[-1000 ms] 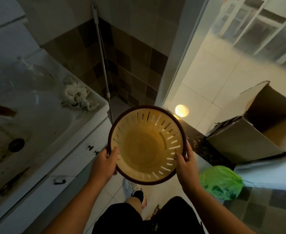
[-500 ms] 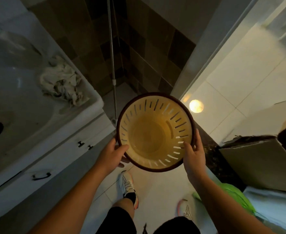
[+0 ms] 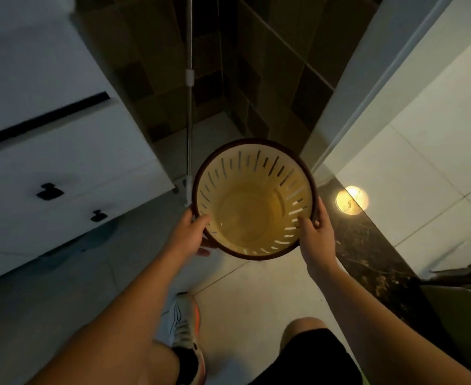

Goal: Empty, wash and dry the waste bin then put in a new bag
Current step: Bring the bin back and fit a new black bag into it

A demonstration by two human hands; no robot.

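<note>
Gone from view now are the sink and rag as I tip down toward the floor. My left hand (image 3: 189, 234) and right hand (image 3: 316, 234) both grip the round yellow slotted plastic waste bin (image 3: 253, 198) by its dark rim, fingers curled over the edge, held above the pale floor tiles (image 3: 256, 290). Beyond it, a metal mop pole (image 3: 190, 107) leans in the tiled corner beside the white cabinet (image 3: 62, 162).

Home bathroom: dark tiled walls (image 3: 259, 68), white vanity cabinet (image 3: 62, 173), tiled floor (image 3: 256, 295)
</note>
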